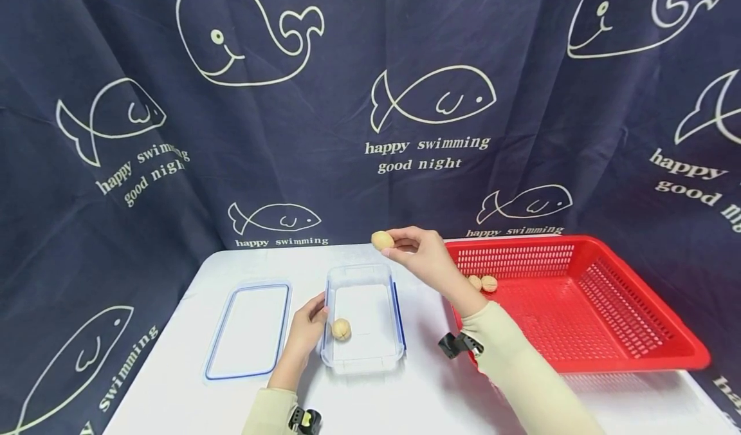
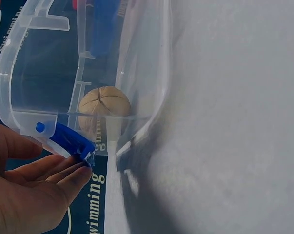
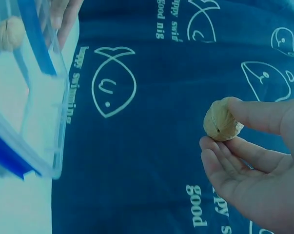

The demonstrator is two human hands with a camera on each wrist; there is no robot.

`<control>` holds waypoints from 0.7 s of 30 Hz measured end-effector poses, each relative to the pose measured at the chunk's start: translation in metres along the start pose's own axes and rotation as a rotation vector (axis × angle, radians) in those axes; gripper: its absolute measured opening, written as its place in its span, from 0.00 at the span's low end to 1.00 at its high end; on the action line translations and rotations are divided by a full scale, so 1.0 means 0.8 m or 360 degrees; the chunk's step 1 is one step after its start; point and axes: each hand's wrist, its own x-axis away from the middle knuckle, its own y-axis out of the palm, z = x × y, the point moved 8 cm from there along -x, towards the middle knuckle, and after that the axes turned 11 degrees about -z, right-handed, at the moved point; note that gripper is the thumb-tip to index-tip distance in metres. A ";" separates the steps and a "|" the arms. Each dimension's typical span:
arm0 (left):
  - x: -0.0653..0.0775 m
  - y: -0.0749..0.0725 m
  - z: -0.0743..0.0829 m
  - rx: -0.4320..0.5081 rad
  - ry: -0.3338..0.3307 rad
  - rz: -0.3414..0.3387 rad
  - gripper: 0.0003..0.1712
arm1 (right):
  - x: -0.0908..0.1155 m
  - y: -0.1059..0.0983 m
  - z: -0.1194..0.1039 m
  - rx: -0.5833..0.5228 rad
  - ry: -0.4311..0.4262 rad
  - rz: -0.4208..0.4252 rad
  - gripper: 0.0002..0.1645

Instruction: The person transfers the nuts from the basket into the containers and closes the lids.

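My right hand [image 1: 427,259] pinches a walnut [image 3: 222,120] between thumb and fingertips, raised above the far end of a clear plastic container [image 1: 365,363]. That container has no lid on and has blue side clips. One walnut [image 1: 341,329] lies inside it, near the left wall. At the container's left side, my left hand [image 1: 308,327] holds it, thumb by the rim and fingers at the lowered blue clip [image 2: 71,140].
Left of the container, a clear lid [image 1: 247,332] with a blue seal lies flat on the white table [image 1: 191,338]. To the right stands a red perforated basket [image 1: 625,287] with several walnuts [image 1: 489,284] by its left wall. A dark patterned curtain [image 1: 347,132] hangs behind.
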 end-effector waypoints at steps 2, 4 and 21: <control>0.000 0.000 0.000 0.0003 -0.0004 0.0003 0.24 | -0.001 0.010 -0.001 -0.0012 -0.0010 -0.0008 0.19; 0.000 0.000 0.000 -0.0001 -0.0002 0.0004 0.24 | -0.001 0.020 -0.001 -0.0021 0.0003 -0.0008 0.18; -0.001 0.001 0.000 -0.0022 0.0001 -0.0012 0.24 | 0.003 0.104 0.051 -0.0013 0.0151 -0.0018 0.16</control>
